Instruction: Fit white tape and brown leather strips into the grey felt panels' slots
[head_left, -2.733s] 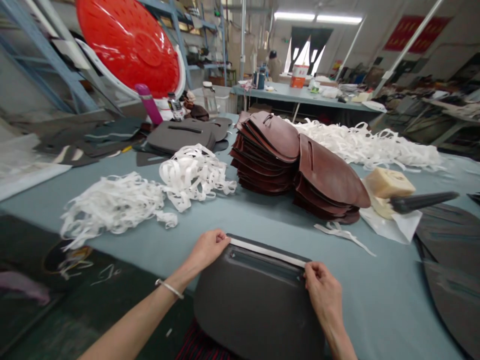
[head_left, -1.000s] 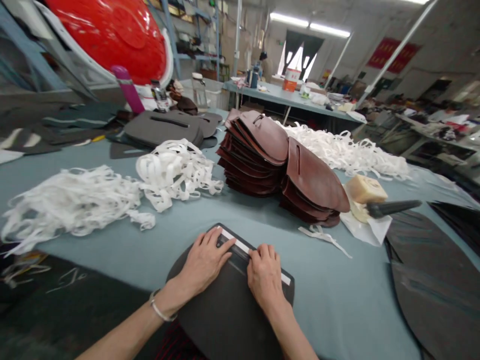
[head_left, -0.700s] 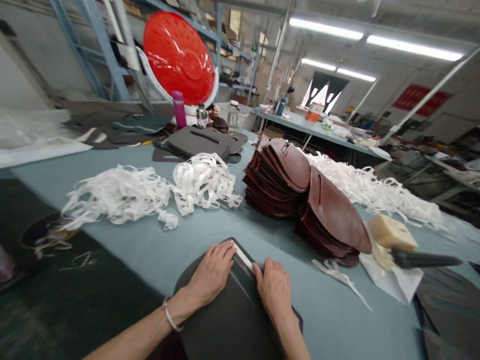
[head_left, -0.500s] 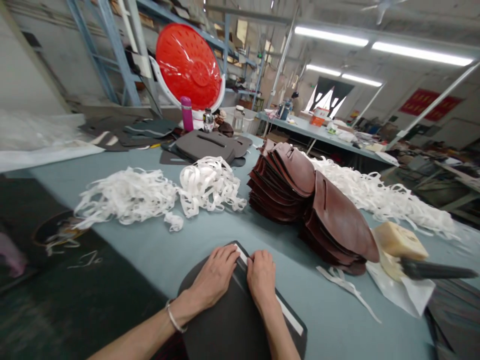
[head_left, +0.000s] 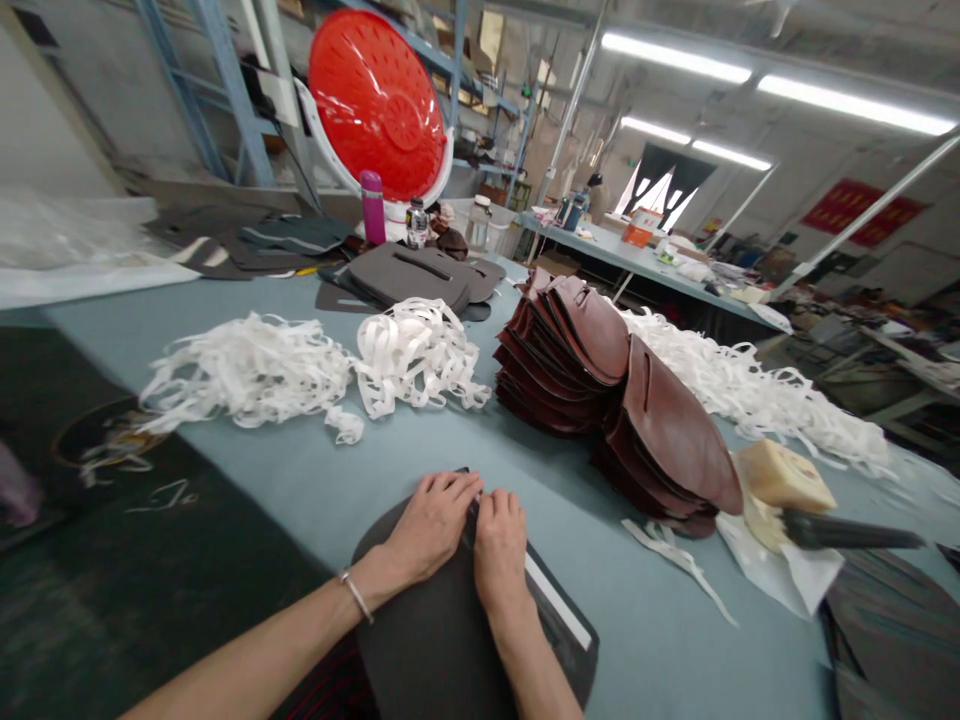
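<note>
A dark grey panel (head_left: 420,645) with a rounded left side lies on the table in front of me. A white strip (head_left: 559,602) runs along its right border; its upper part is covered by my hands. My left hand (head_left: 433,525) rests palm down across the panel's upper end, its fingers close together and bent at the border. Beside it, my right hand (head_left: 501,545) closes on the same border with curled fingers. The fingertips of both hands nearly meet, and what lies under them is hidden. A bracelet circles my left wrist.
Beyond the panel are piles of white tape (head_left: 251,370) and stacked brown leather pieces (head_left: 679,430). To the right lie a yellowish block (head_left: 786,475), a black-handled tool (head_left: 851,530) and a loose strip (head_left: 686,565). Grey pieces (head_left: 409,275) and a purple bottle (head_left: 372,208) stand farther back.
My hands have drawn closer together at the panel's upper border, the right one shifting left. The white strip near the upper end is now covered. The view has tilted down slightly.
</note>
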